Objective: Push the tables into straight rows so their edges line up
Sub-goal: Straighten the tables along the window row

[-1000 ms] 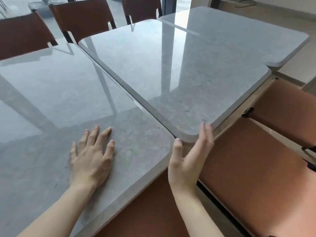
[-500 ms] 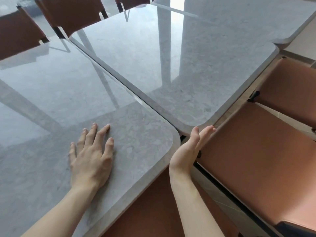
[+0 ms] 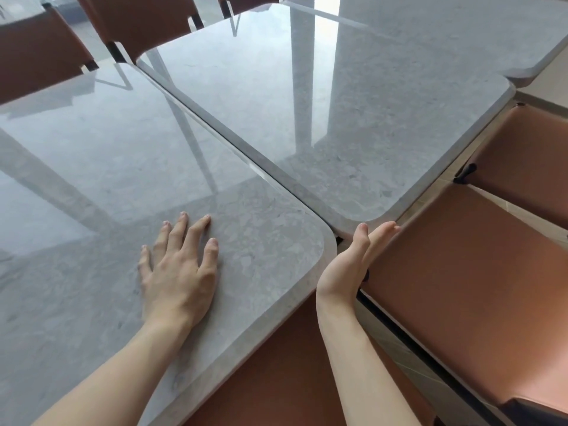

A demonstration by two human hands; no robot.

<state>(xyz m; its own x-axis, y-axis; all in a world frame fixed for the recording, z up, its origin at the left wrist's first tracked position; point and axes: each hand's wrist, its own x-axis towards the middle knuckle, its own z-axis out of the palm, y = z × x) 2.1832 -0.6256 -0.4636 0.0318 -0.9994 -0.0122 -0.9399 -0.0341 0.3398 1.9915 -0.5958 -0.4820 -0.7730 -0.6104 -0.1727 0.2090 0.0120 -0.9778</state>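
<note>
The left hand (image 3: 178, 272) lies flat, fingers spread, on the near grey stone table (image 3: 92, 179). The right hand (image 3: 353, 262), fingers straight together, presses the middle table (image 3: 338, 118) at its rounded corner, lower centre.

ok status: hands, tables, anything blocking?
Left hand flat on near table. Right hand open against middle table corner. Corners offset, not flush. Brown chair beside right hand.

left hand (image 3: 179, 272) flat on near table (image 3: 92, 167), right hand (image 3: 353, 262) at next table (image 3: 322, 118)
</note>
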